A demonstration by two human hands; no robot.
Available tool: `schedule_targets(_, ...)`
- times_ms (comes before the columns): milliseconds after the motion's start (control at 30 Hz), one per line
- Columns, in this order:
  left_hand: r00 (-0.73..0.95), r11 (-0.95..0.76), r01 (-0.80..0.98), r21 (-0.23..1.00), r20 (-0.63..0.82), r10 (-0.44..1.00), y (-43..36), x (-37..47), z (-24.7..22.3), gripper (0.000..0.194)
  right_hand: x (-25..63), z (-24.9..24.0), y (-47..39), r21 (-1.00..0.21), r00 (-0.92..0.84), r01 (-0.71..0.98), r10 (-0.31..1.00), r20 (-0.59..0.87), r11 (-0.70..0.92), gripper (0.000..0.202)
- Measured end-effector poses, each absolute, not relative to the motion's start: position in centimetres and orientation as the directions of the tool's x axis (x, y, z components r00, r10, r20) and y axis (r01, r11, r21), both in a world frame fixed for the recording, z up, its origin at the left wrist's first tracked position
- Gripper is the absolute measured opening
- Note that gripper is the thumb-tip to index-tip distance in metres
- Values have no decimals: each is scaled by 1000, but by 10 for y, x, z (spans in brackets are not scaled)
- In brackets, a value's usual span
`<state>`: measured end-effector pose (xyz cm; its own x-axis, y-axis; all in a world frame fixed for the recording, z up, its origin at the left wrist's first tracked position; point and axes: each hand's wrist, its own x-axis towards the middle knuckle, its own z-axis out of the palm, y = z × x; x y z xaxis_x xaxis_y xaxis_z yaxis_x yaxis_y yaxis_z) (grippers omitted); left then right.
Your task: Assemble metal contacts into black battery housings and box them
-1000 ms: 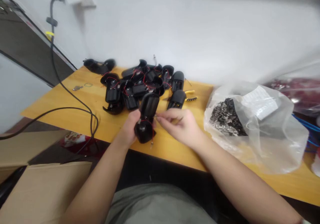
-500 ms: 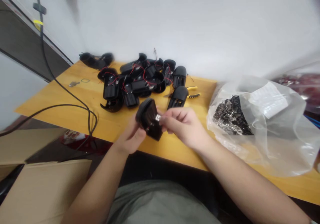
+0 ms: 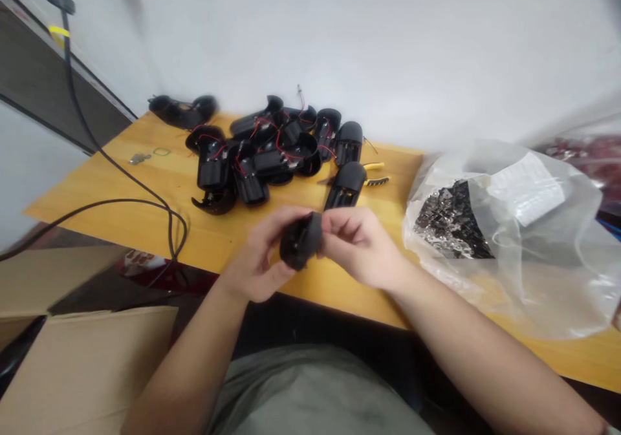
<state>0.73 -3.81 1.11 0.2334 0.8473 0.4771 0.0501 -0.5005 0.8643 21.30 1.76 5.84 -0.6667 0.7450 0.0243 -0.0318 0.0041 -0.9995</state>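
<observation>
One housing (image 3: 301, 242), long axis foreshortened, sits gripped in your left hand (image 3: 255, 260), its right edge meeting your right hand (image 3: 363, 251), whose fingers (image 3: 338, 247) are pinched closed, contents hidden.

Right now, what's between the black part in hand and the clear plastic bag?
In the head view: the right hand, its fingertips at the edge of the black part, then wooden tabletop up to the plastic bag.

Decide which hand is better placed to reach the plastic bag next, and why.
Probably the right hand: it is nearer the plastic bag. The left hand is farther off, holding the black part, though the right seems to touch that too.
</observation>
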Motion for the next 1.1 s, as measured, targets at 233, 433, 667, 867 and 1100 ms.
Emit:
schedule_targets(233, 261, -608, 130, 783, 565, 783, -34, 10, 15, 62, 215, 54, 22, -992, -732, -100, 670, 122, 71, 16)
schedule_targets(433, 361, -677, 181, 713, 592, 720, -33, 6, 17, 66, 216, 56, 21, -993, -755, -105, 646, 110, 47, 31)
schedule_targets(667, 352, -697, 166, 698, 618, 703, -34, 6, 12, 69, 214, 58, 19, -989, -739, -122, 656, 150, 89, 43)
schedule_targets(867, 289, -677, 166, 717, 621, 729, -37, 6, 14, 62, 214, 57, 12, -788, -654, -21, 588, 477, 616, 18)
schedule_targets(1100, 292, -665, 195, 721, 605, 741, -40, 6, 15, 63, 217, 60, 15, -458, -666, 22, 355, 656, 889, 24)
